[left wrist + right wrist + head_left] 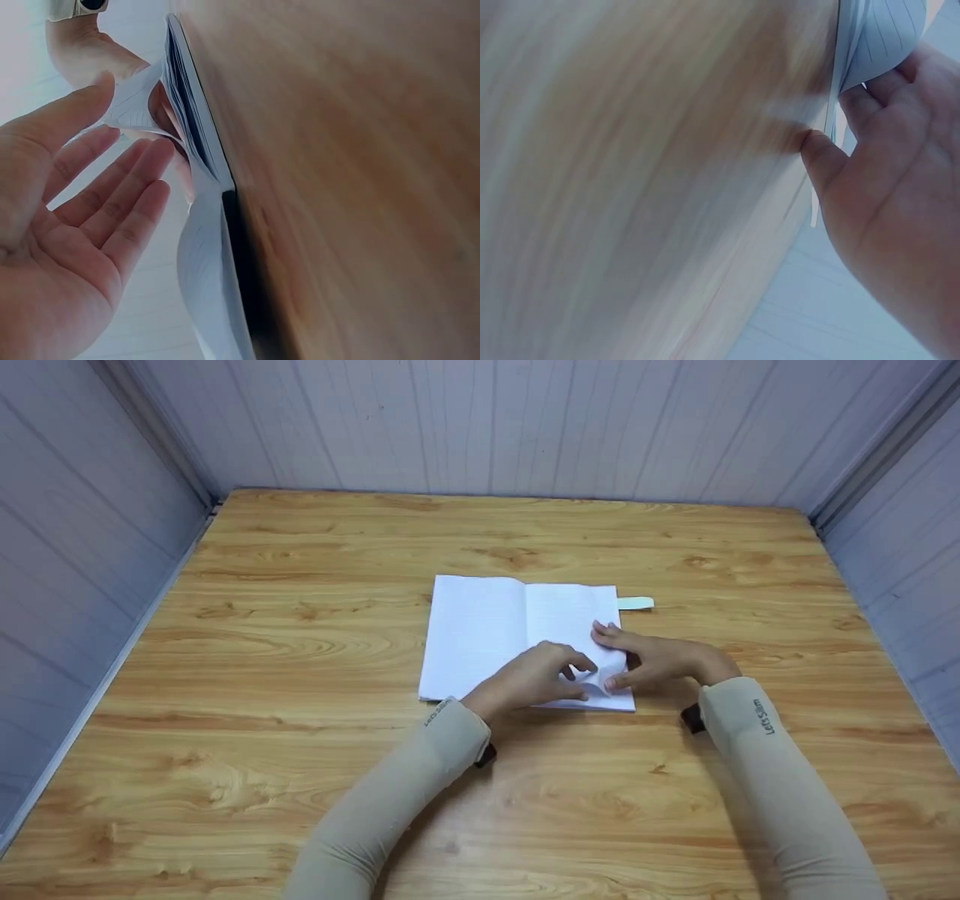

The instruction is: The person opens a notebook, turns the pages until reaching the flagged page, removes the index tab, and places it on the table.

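Fingers of my right hand (660,656) pinch the lifted near-right page corner (600,684) of the open white lined notebook (480,634) mid-table; my left hand (536,675), fingers loose, touches it from the left, equally close.

Open notebook (480,637) lies flat near the middle of the wooden table (300,660), white lined pages up. A pale tab (636,603) sticks out past its right edge, near the far corner. Both hands work at the near right corner of the right-hand page — left hand (536,675) with fingers bent onto the paper, right hand (652,656) just beside it, fingertips on the page. Between them the page corner is lifted and curled. Beige sleeves (757,735) cover both forearms. Grey panelled walls (487,427) enclose the table on three sides.
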`<state>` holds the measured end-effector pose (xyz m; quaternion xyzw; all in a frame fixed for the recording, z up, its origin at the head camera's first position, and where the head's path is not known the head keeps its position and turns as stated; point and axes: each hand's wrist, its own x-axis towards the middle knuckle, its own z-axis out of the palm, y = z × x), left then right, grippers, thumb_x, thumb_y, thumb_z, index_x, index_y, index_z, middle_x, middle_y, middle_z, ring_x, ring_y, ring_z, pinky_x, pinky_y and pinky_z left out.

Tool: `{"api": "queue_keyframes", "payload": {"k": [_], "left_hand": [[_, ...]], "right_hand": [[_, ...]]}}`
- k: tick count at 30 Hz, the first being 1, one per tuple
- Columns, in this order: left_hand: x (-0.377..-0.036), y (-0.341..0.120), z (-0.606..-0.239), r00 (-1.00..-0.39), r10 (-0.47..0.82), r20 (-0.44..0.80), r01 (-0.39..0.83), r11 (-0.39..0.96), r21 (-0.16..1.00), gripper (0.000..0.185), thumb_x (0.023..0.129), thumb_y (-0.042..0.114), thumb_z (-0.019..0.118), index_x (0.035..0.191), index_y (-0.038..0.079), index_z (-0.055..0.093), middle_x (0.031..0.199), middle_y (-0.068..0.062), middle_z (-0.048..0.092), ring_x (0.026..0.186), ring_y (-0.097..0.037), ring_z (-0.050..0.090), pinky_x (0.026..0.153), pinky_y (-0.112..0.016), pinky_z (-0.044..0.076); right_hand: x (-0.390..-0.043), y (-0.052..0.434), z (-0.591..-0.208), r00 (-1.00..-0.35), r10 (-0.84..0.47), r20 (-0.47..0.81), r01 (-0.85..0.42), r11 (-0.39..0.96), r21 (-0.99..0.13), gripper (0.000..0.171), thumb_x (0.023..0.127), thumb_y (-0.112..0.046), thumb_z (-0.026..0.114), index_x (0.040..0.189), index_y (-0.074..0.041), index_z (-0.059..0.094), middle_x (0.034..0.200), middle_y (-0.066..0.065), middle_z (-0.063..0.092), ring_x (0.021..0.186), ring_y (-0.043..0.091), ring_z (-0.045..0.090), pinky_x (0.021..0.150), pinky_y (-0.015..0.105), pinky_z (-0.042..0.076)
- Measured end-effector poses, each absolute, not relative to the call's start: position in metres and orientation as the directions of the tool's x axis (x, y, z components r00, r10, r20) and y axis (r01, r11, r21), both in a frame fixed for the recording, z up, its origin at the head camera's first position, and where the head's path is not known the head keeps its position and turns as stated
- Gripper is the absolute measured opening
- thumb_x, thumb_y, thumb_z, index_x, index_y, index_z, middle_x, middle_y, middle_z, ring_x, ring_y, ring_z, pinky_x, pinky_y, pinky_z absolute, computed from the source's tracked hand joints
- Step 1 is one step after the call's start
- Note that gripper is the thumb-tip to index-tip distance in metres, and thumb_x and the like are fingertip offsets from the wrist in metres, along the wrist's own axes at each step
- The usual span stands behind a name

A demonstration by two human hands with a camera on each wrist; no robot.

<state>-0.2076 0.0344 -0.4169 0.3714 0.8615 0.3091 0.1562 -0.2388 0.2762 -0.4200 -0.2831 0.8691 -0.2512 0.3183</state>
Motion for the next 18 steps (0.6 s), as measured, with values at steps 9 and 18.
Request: {"api": "queue_keyframes", "payload": {"k": [9,18], "left_hand": [[-0.2066,0.0348,-0.4163,-0.687,0.726,-0.037,0.543,0.546,0.638,0.028,0.089,0.012,0.068,0.117,0.011,0.07,0.114,-0.001,0.071,0.099,-0.012,0.068,0.087,-0.02,0.053],[-0.2088,0.0313,-0.4176,-0.703,0.711,0.02,0.547,0.522,0.655,0.025,0.09,0.005,0.065,0.113,0.007,0.072,0.11,-0.004,0.073,0.101,-0.012,0.068,0.088,-0.021,0.052]], "right_hand": [[-0.2397,0.2752,-0.4187,-0.642,-0.638,-0.425,-0.312,0.724,-0.615,0.092,0.09,-0.042,0.064,0.155,-0.011,0.007,0.163,0.007,-0.008,0.149,0.033,-0.011,0.116,0.061,0.004],[-0.2388,0.276,-0.421,-0.686,-0.625,-0.373,-0.304,0.712,-0.633,0.099,0.086,-0.042,0.07,0.155,-0.01,0.006,0.163,0.007,-0.002,0.15,0.031,-0.005,0.118,0.057,0.006]]}}
